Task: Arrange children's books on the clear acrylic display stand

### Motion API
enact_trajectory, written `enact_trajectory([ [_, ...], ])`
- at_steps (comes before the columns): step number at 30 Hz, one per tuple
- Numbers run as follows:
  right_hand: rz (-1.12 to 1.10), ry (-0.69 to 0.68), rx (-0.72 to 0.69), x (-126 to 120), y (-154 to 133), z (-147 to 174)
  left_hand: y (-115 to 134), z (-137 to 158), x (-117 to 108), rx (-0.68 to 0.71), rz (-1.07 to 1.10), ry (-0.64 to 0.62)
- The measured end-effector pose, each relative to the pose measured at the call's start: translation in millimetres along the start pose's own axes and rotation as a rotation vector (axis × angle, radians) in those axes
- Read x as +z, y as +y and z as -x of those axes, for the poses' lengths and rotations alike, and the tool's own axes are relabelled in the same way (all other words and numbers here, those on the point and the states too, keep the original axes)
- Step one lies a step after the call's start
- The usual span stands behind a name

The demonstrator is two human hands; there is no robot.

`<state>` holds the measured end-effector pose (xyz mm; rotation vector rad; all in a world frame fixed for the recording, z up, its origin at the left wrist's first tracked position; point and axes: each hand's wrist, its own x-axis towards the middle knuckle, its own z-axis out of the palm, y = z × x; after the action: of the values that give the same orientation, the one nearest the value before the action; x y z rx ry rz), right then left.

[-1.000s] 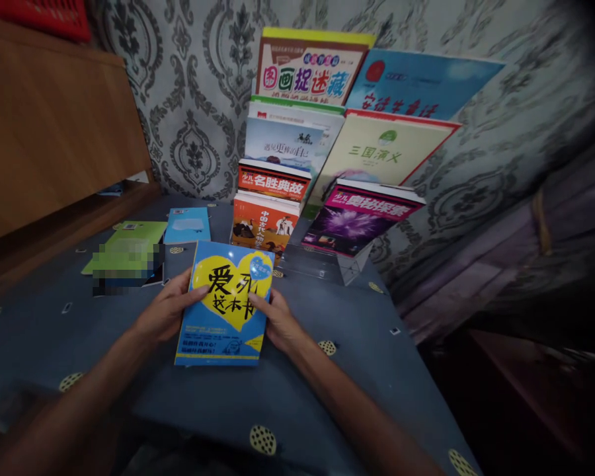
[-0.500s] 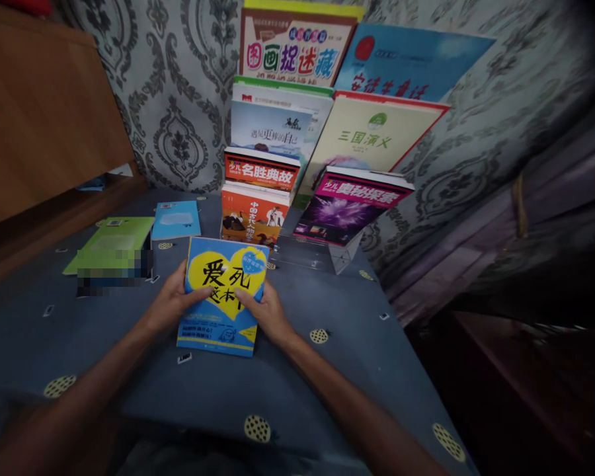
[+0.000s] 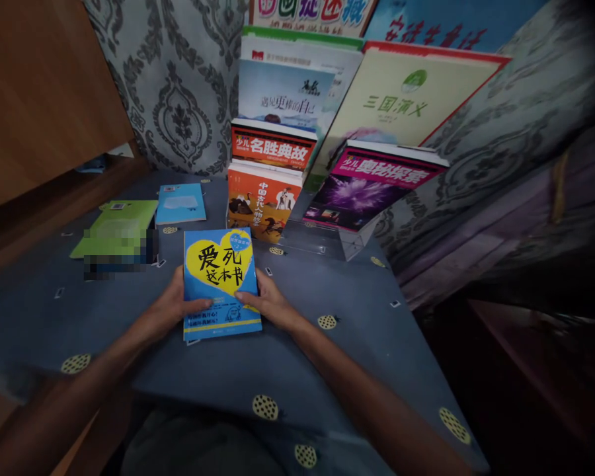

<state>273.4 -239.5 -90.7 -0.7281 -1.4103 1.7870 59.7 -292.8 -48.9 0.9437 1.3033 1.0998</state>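
Left hand and right hand part-curled, gripping opposite sides of blue-and-yellow book, lower left of frame centre; thumbs on front, other fingers mostly hidden; orange book near its top edge; purple book right of centre; light-blue book, green book mid-left.
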Motion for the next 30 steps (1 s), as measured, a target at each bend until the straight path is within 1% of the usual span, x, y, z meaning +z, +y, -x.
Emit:
enact_trajectory([
  [2,0.053,0.026,-0.011,0.8,1.6,0.7,-7.2,3.4,-4.1,0.022,-0.076,-0.013],
  [4,0.119,0.055,-0.029,2.1,2.8,2.0,-11.5,3.3,-7.0,0.087,-0.144,0.002],
  [7,0.203,0.097,-0.055,4.2,3.6,4.9,-10.8,0.3,-8.9,0.165,-0.2,0.015],
  [9,0.235,0.099,-0.064,5.4,2.9,6.4,-6.8,-0.4,-10.7,0.129,-0.173,-0.043],
  [11,0.27,0.083,-0.059,6.6,0.2,6.9,-2.0,1.2,-15.0,0.034,-0.143,-0.148],
  [13,0.376,0.092,-0.016,8.0,-5.5,6.8,2.6,4.1,-22.8,-0.084,-0.207,-0.252],
  [15,0.602,0.147,0.051,9.8,-13.8,6.8,7.9,5.8,-33.2,-0.154,-0.418,-0.272],
  [16,0.743,0.184,0.079,10.7,-18.3,7.2,11.3,5.3,-38.7,-0.144,-0.571,-0.242],
  [17,0.876,0.218,0.098,11.7,-22.4,7.7,15.5,3.3,-43.8,-0.094,-0.743,-0.19],
  [18,0.987,0.247,0.106,12.6,-25.6,8.3,20.5,-0.4,-48.3,-0.016,-0.92,-0.124],
  [19,1.07,0.268,0.104,13.4,-27.5,9.0,26.2,-6.1,-52.0,0.07,-1.09,-0.055],
  [21,1.139,0.289,0.084,14.7,-27.3,10.1,39.0,-24.0,-56.7,0.189,-1.392,0.065],
  [23,1.144,0.284,0.046,15.0,-23.0,10.7,51.6,-49.9,-58.5,0.219,-1.606,0.145],
  [24,1.14,0.281,0.027,14.8,-20.3,10.9,57.3,-65.1,-59.0,0.222,-1.681,0.163],
  [26,1.129,0.277,0.0,13.7,-15.8,11.2,66.7,-97.8,-60.1,0.236,-1.729,0.149],
  [27,1.124,0.279,-0.012,12.9,-14.5,11.4,70.5,-114.3,-61.0,0.23,-1.742,0.118],
  [28,1.119,0.278,-0.024,12.0,-13.8,11.5,73.9,-130.2,-62.3,0.219,-1.75,0.075],
  [30,1.101,0.266,-0.047,10.3,-13.8,11.9,80.4,-158.9,-66.3,0.195,-1.75,-0.055],
])
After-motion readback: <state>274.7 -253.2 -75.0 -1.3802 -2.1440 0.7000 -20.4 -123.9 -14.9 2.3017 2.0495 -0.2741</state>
